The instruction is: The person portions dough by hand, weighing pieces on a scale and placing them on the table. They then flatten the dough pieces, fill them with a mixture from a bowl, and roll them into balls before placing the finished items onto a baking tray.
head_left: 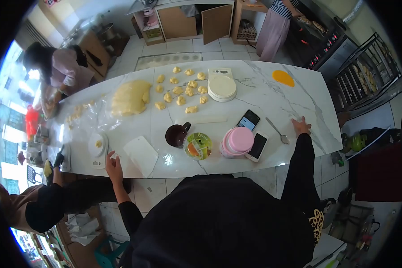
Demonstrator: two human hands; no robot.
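Dough takes up the far half of the marble table (263, 98): a large yellow dough mass (129, 97) lies on clear film, and the small dough pieces (181, 89) beside it are spaced apart, probably so that they do not stick together. The white kitchen scale (222, 85) stands just beside those pieces, where it is handy for portioning. The left hand (113, 164) rests at the near edge of the table. It is open and empty, with the fingers loosely bent. It lies between the white board (140, 155) and a small scale (97, 145) that carries 1 dough piece, both just beside it. The right hand (301, 126) lies flat with its fingers spread, gripping nothing, and seems to serve as a prop for the outstretched arm. The spoon (277, 130) lies near it but does not touch it. A dark mug (176, 135), a green cup (197, 146), a pink-lidded tub (239, 140) and 2 phones (248, 119) cluster along the near side, apparently kept away from the dough. An orange scraper (283, 78) lies alone at the far right. A co-worker's black sleeve (53, 201) comes in at the left end of the table.
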